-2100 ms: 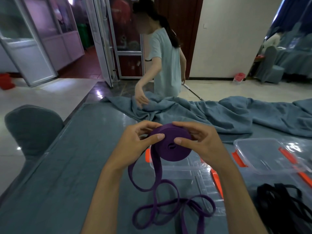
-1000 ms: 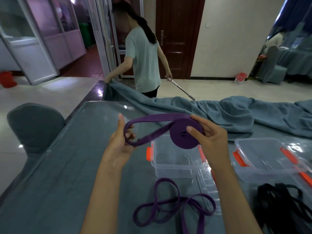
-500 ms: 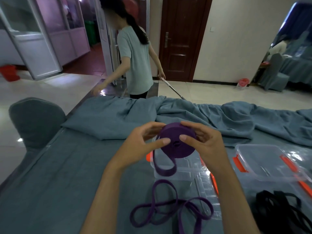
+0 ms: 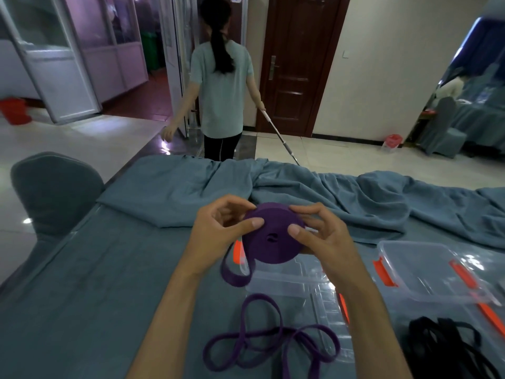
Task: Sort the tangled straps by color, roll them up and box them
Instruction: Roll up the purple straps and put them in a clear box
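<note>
Purple strap roll (image 4: 273, 236) above teal-clothed table (image 4: 90, 291), perhaps banquet room.

Strap roll (image 4: 273, 236) held up between left hand (image 4: 218, 231) and right hand (image 4: 325, 236), open box (image 4: 287, 274) under it, loose strap (image 4: 262, 343) in front, second box (image 4: 431, 269) on the right, blanket (image 4: 328, 192) behind
</note>
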